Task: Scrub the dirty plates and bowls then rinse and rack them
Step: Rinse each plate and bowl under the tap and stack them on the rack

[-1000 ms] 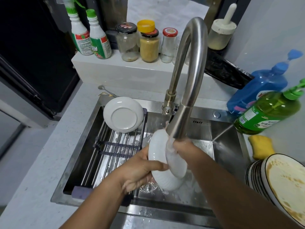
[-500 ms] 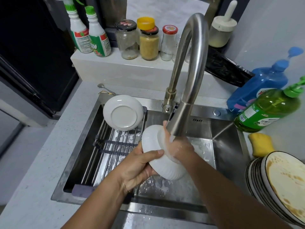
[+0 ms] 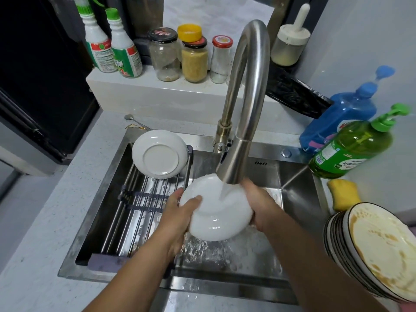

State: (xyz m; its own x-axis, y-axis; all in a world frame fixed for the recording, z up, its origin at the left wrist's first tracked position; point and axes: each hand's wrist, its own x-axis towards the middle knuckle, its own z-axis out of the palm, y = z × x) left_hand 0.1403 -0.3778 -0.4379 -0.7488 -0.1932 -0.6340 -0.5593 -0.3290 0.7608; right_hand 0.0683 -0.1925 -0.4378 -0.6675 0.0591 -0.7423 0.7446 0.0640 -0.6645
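Under the running faucet [image 3: 245,104] I hold a white bowl [image 3: 216,217] over the steel sink [image 3: 292,183], its outer side up with water streaming onto it. My left hand [image 3: 180,212] grips its left rim with the thumb on top. My right hand [image 3: 261,206] holds the right rim, fingers curled behind it. A clean white bowl [image 3: 160,154] leans upside down at the far end of the roll-up rack [image 3: 144,199]. A stack of dirty plates [image 3: 378,248] with brown residue stands at the right edge.
A yellow sponge [image 3: 343,193] lies on the counter right of the sink, beside a green soap bottle [image 3: 355,145] and a blue bottle [image 3: 342,118]. Jars [image 3: 194,57] and spray bottles [image 3: 112,48] line the back ledge. A spoon [image 3: 132,120] rests behind the sink.
The bowl has turned from on edge to its outer side facing up under the stream. My right hand has moved from rubbing inside it to holding its right rim.
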